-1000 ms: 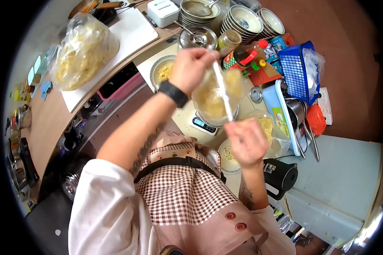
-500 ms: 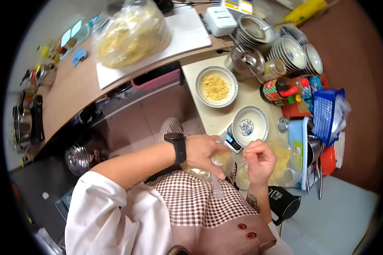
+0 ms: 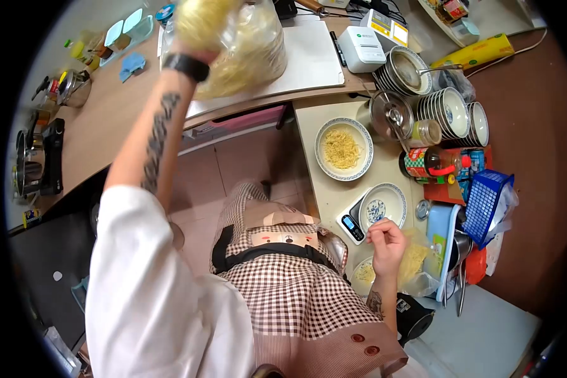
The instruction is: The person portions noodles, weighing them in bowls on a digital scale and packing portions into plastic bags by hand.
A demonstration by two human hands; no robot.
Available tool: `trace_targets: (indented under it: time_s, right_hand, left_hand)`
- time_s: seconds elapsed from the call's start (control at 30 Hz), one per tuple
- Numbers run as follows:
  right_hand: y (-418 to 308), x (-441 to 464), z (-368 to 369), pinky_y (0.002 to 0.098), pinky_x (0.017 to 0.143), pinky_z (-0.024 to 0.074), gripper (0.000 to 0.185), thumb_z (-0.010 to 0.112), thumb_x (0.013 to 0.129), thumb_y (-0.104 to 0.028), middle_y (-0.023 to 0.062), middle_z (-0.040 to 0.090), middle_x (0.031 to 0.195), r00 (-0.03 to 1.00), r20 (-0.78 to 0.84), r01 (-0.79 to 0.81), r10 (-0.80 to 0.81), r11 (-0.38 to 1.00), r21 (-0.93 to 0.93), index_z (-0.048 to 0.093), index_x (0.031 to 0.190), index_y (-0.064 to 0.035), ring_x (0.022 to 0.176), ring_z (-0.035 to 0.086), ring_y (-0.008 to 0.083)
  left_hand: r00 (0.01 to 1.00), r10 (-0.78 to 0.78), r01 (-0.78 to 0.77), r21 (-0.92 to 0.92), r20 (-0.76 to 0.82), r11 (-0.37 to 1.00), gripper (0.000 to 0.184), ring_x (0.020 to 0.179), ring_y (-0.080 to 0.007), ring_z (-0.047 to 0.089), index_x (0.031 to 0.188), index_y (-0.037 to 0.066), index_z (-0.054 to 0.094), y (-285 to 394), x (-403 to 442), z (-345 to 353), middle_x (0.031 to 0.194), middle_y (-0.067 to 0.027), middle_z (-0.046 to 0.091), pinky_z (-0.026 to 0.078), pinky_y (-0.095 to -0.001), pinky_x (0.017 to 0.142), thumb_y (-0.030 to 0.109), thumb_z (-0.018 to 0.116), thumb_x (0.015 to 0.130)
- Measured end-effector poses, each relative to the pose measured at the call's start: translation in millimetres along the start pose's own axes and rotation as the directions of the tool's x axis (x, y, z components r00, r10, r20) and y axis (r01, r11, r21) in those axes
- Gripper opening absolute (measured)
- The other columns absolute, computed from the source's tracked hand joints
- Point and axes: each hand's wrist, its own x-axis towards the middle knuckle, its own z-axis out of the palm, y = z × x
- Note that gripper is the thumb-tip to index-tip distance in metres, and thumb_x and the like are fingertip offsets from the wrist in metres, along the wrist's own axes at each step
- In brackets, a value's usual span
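At the top left, my left hand [image 3: 198, 53] is closed on a small clear bag of noodles [image 3: 201, 22], blurred by motion, in front of the large plastic bag of noodles [image 3: 258, 57]. My right hand [image 3: 386, 242] is raised with curled fingers beside the patterned bowl [image 3: 392, 203]; whether it pinches anything is too small to tell. That bowl sits on a digital scale [image 3: 351, 225]. Behind it stands a bowl of noodles [image 3: 341, 150]. Partly behind my right hand are another bowl [image 3: 361, 277] and an open bag of noodles [image 3: 416, 261].
Stacked bowls [image 3: 450, 113], a lidded steel pot [image 3: 390, 113], a sauce bottle [image 3: 422, 162] and a blue basket [image 3: 487, 205] line the right side. A white printer [image 3: 362, 49] stands at the back. A black kettle [image 3: 414, 318] is near my right forearm.
My left hand has carried the small noodle bag from my lap up to the large bag at the upper left. My right hand stays near the scale. The view has shifted.
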Motion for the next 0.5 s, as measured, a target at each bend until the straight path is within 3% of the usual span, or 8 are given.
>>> trace_targets:
  time_s: [0.03, 0.07, 0.13, 0.2, 0.23, 0.3, 0.43, 0.5]
  right_hand:
    - [0.6, 1.4, 5.7, 0.0248, 0.063, 0.0456, 0.005, 0.063, 0.089, 0.000, 0.0058, 0.059, 0.079, 1.000, -0.012, -0.012, 0.012, 1.000, -0.018, 0.061, 0.084, 0.0019, 0.068, 0.055, 0.0114]
    - [0.0, 1.1, 10.0, 0.0247, 0.063, 0.0451, 0.004, 0.065, 0.087, 0.003, 0.0049, 0.060, 0.078, 0.999, -0.026, -0.029, 0.028, 0.999, -0.038, 0.062, 0.084, 0.0022, 0.068, 0.054, 0.0107]
    - [-4.9, 4.5, 18.4, 0.0253, 0.063, 0.0456, 0.004, 0.067, 0.084, 0.002, 0.0051, 0.060, 0.076, 1.000, -0.004, -0.001, 0.000, 0.960, -0.280, 0.063, 0.083, 0.0027, 0.067, 0.055, 0.0116]
    - [-6.6, 8.5, 28.3, 0.0258, 0.063, 0.0461, 0.006, 0.069, 0.082, 0.001, 0.0057, 0.060, 0.074, 1.000, 0.027, 0.006, 0.005, 0.909, -0.417, 0.064, 0.083, 0.0028, 0.066, 0.056, 0.0125]
    - [-7.4, 9.5, 30.9, 0.0259, 0.063, 0.0464, 0.006, 0.070, 0.081, 0.001, 0.0062, 0.060, 0.074, 0.999, 0.031, -0.003, 0.019, 0.893, -0.451, 0.064, 0.083, 0.0027, 0.066, 0.056, 0.0130]
    - [-5.5, 10.3, 35.4, 0.0271, 0.063, 0.0473, 0.008, 0.071, 0.082, -0.002, 0.0078, 0.061, 0.073, 0.998, 0.041, -0.027, 0.054, 0.870, -0.491, 0.065, 0.083, 0.0026, 0.065, 0.057, 0.0150]
    - [-9.4, 17.1, 51.9, 0.0296, 0.064, 0.0509, 0.010, 0.071, 0.084, -0.006, 0.0098, 0.063, 0.077, 0.985, 0.087, -0.080, 0.151, 0.836, -0.543, 0.066, 0.086, 0.0024, 0.069, 0.063, 0.0182]
    - [-10.6, 24.0, 58.0, 0.0310, 0.065, 0.0528, 0.011, 0.071, 0.085, -0.008, 0.0107, 0.064, 0.079, 0.977, 0.132, -0.065, 0.167, 0.825, -0.561, 0.067, 0.088, 0.0021, 0.072, 0.066, 0.0203]
  left_hand:
    - [0.989, 0.128, -0.083, 0.451, -0.071, 0.888, 0.037, 0.097, -0.0312, 0.067, 0.117, 0.005, 0.064, -29.1, 25.9, -13.2, 0.109, -0.0177, 0.069, 0.054, -0.0427, 0.084, 0.033, 0.054, 0.096]
    - [0.973, -0.141, 0.176, 0.192, -0.185, 0.965, 0.037, 0.099, -0.0319, 0.066, 0.117, 0.005, 0.065, -59.3, 43.1, -23.9, 0.108, -0.0183, 0.069, 0.053, -0.0433, 0.086, 0.032, 0.055, 0.094]
    - [0.735, -0.664, 0.585, -0.364, -0.140, 0.725, 0.036, 0.102, -0.0333, 0.065, 0.115, 0.005, 0.066, -94.6, 70.3, -18.1, 0.108, -0.0195, 0.069, 0.051, -0.0446, 0.088, 0.030, 0.058, 0.091]
    - [0.917, -0.323, 0.379, 0.259, -0.233, 0.888, 0.041, 0.108, -0.0344, 0.063, 0.119, 0.005, 0.065, -106.8, 67.1, -14.9, 0.111, -0.0193, 0.069, 0.049, -0.0448, 0.093, 0.033, 0.058, 0.090]
    - [0.973, -0.132, 0.215, 0.545, -0.187, 0.810, 0.043, 0.111, -0.0349, 0.062, 0.121, 0.005, 0.065, -101.8, 61.2, -13.1, 0.113, -0.0191, 0.068, 0.048, -0.0449, 0.095, 0.034, 0.057, 0.090]
    - [0.964, -0.263, 0.118, 0.828, 0.036, 0.548, 0.052, 0.125, -0.0345, 0.053, 0.130, 0.004, 0.059, -71.7, 53.1, 11.7, 0.129, -0.0196, 0.060, 0.042, -0.0460, 0.104, 0.038, 0.054, 0.091]
    - [0.923, -0.320, -0.110, 0.944, 0.213, 0.311, 0.067, 0.149, -0.0358, 0.017, 0.150, 0.003, 0.034, -43.2, 28.8, 59.2, 0.160, -0.0192, 0.022, 0.014, -0.0531, 0.121, 0.039, 0.043, 0.094]
    - [0.940, -0.287, -0.099, 0.950, 0.187, 0.295, 0.066, 0.149, -0.0351, 0.019, 0.150, 0.002, 0.034, -47.9, 26.7, 66.4, 0.160, -0.0193, 0.025, 0.014, -0.0524, 0.121, 0.037, 0.041, 0.095]
